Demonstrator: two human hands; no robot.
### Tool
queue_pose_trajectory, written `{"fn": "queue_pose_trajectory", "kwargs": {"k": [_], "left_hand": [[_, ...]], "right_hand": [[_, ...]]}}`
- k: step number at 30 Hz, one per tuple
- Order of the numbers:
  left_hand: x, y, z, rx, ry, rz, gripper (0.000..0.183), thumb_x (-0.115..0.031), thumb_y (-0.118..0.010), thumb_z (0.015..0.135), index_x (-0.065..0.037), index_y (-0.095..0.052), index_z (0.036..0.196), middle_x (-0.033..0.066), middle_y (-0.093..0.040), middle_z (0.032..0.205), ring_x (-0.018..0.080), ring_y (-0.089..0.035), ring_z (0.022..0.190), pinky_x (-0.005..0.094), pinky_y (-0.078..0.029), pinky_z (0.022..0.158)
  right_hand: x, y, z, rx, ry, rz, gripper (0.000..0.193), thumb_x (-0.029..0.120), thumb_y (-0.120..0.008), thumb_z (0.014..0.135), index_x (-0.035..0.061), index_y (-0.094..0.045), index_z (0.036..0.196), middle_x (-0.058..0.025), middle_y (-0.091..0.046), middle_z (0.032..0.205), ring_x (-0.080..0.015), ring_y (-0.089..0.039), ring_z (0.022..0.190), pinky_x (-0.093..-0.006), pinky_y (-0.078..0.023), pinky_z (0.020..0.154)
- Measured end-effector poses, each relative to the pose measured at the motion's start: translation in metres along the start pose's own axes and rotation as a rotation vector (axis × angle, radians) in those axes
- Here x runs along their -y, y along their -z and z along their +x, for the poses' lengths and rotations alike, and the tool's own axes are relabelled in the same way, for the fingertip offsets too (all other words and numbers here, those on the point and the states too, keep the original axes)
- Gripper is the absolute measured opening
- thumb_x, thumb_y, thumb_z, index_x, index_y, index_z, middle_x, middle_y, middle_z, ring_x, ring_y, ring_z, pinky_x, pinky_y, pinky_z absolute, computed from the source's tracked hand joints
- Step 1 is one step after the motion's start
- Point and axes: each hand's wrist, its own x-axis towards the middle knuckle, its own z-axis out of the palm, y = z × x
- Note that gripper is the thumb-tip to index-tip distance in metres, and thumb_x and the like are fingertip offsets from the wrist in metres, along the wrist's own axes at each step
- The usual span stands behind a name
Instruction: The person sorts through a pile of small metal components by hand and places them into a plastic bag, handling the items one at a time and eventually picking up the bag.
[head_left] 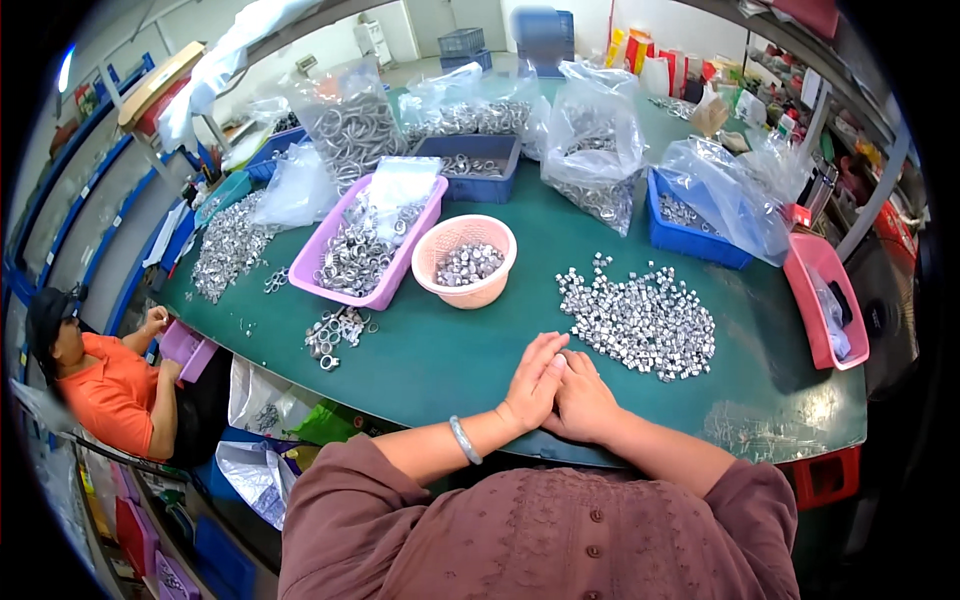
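Observation:
My left hand (534, 384) and my right hand (584, 398) are pressed together at the near edge of the green table (430, 375). Both are closed, their fingers overlapping; whatever lies between them, if anything, is hidden. A pale bangle (464, 440) circles my left wrist. Just beyond my right hand spreads a heap of small silvery metal pieces (640, 318). Farther off to the left stands a round pink basket (430, 258), partly filled with similar small metal pieces (470, 264).
A purple tray (388, 285) holds metal rings; loose rings (338, 332) lie before it. Blue bins (690, 238), clear bags of metal parts (594, 140) and a pink bin (808, 320) stand around. A person in orange (120, 385) sits at left, holding a purple container (188, 350).

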Motion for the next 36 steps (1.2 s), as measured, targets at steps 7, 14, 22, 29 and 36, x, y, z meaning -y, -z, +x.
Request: {"fn": "queue_pose_trajectory", "kwargs": {"k": [7,14,22,29,36], "left_hand": [[-0.008,0.006,-0.004,-0.052,-0.042,0.054,0.037,-0.016,-0.051,0.098,0.001,-0.055,0.131,0.0206,-0.051,0.134,0.0317,-0.051,0.124,0.0394,-0.041,0.104],[-0.048,0.143,0.127,-0.131,-0.658,0.556,0.01,-0.005,-0.067,0.079,-0.007,-0.064,0.088,0.011,-0.067,0.088,0.0328,-0.064,0.078,0.0397,-0.052,0.071],[0.051,0.267,0.283,-0.029,0.182,1.299,0.072,-0.015,-0.069,0.083,-0.02,-0.038,0.148,0.0095,-0.038,0.15,0.0364,-0.037,0.136,0.0498,-0.037,0.109],[0.104,0.272,0.331,0.158,0.201,1.381,0.034,-0.018,-0.064,0.082,-0.022,-0.07,0.114,0.0083,-0.063,0.127,0.0296,-0.051,0.126,0.0516,-0.038,0.106],[0.102,0.3,0.341,0.048,-0.077,1.164,0.011,-0.019,-0.066,0.081,-0.01,-0.069,0.087,0.0123,-0.069,0.094,0.0331,-0.065,0.095,0.0449,-0.047,0.084]], "right_hand": [[0.002,-0.001,0.001,-0.023,-0.007,-0.005,0.044,0.028,-0.072,0.075,0.0017,-0.063,0.109,-0.0164,-0.055,0.117,-0.0368,-0.047,0.112,-0.0476,-0.038,0.097],[-0.001,0.007,-0.004,0.01,-0.023,-0.082,0.048,0.032,-0.073,0.079,0.0051,-0.06,0.117,-0.0138,-0.054,0.12,-0.0363,-0.046,0.118,-0.0498,-0.037,0.101],[0.002,0.007,-0.001,0.041,0.022,-0.076,0.036,0.033,-0.072,0.081,0.0158,-0.064,0.111,-0.0103,-0.055,0.118,-0.0325,-0.049,0.112,-0.0481,-0.038,0.096],[0.0,0.007,0.0,0.05,-0.016,-0.054,0.031,0.031,-0.072,0.081,0.0141,-0.061,0.104,-0.0053,-0.054,0.111,-0.0292,-0.049,0.105,-0.0429,-0.039,0.088],[-0.002,0.002,-0.002,0.048,-0.045,-0.042,0.029,0.032,-0.072,0.082,0.0144,-0.061,0.103,-0.0049,-0.053,0.105,-0.0265,-0.05,0.099,-0.0378,-0.042,0.08]]}}
